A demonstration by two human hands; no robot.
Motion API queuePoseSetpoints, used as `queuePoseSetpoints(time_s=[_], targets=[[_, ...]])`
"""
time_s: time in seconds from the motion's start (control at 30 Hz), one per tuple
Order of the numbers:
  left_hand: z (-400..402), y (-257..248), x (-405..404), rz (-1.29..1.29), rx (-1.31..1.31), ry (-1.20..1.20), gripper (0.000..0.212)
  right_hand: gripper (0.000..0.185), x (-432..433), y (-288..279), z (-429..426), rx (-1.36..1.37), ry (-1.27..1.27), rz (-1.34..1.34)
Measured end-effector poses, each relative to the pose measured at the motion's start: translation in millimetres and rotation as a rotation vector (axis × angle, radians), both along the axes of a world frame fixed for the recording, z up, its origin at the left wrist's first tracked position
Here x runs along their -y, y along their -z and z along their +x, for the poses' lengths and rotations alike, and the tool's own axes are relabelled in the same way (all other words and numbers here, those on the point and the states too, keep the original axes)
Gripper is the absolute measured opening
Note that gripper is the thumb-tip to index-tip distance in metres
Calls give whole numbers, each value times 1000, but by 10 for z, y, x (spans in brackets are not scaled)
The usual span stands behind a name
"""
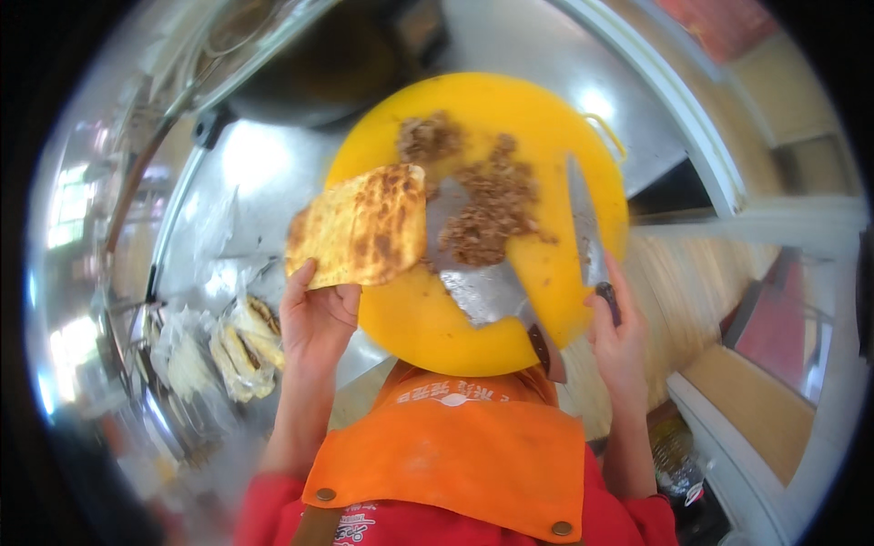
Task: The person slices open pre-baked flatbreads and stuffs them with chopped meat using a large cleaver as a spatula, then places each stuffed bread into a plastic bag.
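My left hand (321,307) grips the near edge of a browned flatbread (362,228), tilted up above the left side of a round yellow cutting board (423,341). In my right hand (618,321) is a knife (584,218) with a dark handle, its blade pointing away from me over the board's right side. A wide cleaver (485,293) lies on the board, its wooden handle reaching past the near rim. Chopped brown meat (488,211) is heaped partly on the cleaver blade. Farther back sits a smaller pile of meat (430,136).
The board rests on a shiny metal counter (273,150). A large dark pan (321,75) stands at the back left. Filled breads in clear plastic bags (246,348) lie at the left. A yellow handle (606,133) juts from the board's right rim. A white frame edge (683,102) bounds the right.
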State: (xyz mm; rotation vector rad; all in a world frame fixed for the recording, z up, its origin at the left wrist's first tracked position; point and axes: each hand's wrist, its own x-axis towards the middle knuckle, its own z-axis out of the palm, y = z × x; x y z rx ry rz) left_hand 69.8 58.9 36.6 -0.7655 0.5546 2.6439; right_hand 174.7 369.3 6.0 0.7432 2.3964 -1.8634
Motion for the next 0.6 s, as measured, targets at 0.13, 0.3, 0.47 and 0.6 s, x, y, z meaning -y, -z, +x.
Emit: queuePoseSetpoints(time_s=[0.13, 0.3, 0.47, 0.6], targets=[[62, 24, 171, 30, 73, -117, 26, 48, 122, 28, -46, 28, 1, -8], [99, -46, 293, -589, -252, -127, 32, 49, 235, -30, -198, 17, 50, 1], [-105, 109, 435, -1696, -1371, 407, 49, 50, 264, 13, -314, 19, 15, 88], [-148, 443, 660, -2096, -1735, 860, 60, 50, 313, 50, -367, 15, -39, 133]])
